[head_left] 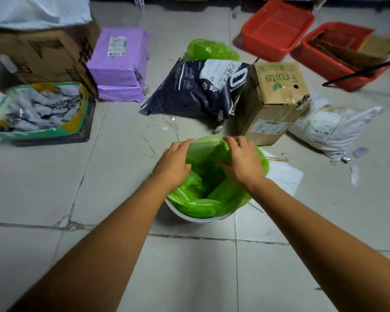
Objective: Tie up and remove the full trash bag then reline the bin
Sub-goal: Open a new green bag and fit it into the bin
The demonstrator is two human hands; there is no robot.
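Observation:
A white round bin (pixel 197 218) stands on the tiled floor in front of me. A green plastic bag (pixel 214 192) sits inside it, open, with its edge draped over the rim on the right and far sides. My left hand (pixel 175 162) grips the bag's edge at the far left of the rim. My right hand (pixel 242 159) holds the bag's edge at the far right. A second green bag (pixel 212 50), bunched up, lies on the floor farther back behind a dark pet-litter sack.
A dark sack (pixel 196 86) and a "Fruits" cardboard box (pixel 277 86) lie just beyond the bin. Purple parcels (pixel 119 64), a box of grey packets (pixel 41 109), red crates (pixel 277 28) and a white sack (pixel 333 129) ring the area. White paper (pixel 284 176) lies right of the bin.

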